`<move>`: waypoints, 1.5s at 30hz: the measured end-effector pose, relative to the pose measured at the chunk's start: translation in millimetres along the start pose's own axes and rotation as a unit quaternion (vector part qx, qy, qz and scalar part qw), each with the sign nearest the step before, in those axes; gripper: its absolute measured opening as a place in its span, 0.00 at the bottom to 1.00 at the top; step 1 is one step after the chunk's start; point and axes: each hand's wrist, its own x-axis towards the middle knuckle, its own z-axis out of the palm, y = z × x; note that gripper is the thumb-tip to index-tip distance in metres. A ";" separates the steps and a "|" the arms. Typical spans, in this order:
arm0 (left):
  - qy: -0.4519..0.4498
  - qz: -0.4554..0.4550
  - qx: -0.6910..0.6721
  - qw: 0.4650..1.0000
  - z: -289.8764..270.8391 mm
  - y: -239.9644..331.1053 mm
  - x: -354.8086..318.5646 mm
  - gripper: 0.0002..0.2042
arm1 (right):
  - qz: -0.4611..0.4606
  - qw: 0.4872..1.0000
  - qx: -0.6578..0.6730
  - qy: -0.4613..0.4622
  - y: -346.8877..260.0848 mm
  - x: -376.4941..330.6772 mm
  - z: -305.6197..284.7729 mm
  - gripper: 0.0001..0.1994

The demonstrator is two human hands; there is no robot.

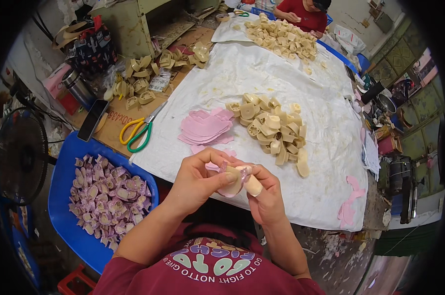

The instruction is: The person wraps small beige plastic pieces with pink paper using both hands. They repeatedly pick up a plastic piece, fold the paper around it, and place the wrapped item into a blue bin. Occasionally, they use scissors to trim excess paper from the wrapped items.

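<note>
- The pink piece [230, 189] could wrinkle or sit crooked on the cream block [252, 185], because both are small and pressed only by fingertips.
- The block could slip down, as the hands work in the air at the near table [261, 73] edge.
- Left hand [201, 179] is curled, thumb on top, pinching the pink piece.
- Right hand [265, 194] holds the block from below, touching the left hand.

Yellow-and-green scissors [138, 132] beside a black phone [92, 120], steel flask [78, 87], black fan [19, 156] at far left.
</note>
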 end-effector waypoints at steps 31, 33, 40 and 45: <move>0.036 0.289 0.407 0.866 12.0 -3.2 -19.7 0.10 | -0.187 0.905 -0.381 0.006 -23.1 0.5 9.2 0.05; 0.022 0.248 0.328 0.911 15.2 -6.4 -20.2 0.13 | -0.218 0.899 -0.377 0.051 -27.3 1.2 6.9 0.05; -0.052 -0.115 -0.190 0.974 15.8 0.6 -15.5 0.26 | -0.357 0.784 -0.498 0.097 -18.1 -2.4 27.9 0.07; -0.065 -0.131 -0.342 0.928 11.5 6.7 -13.4 0.23 | -0.409 0.715 -0.563 0.070 0.6 -14.8 25.3 0.08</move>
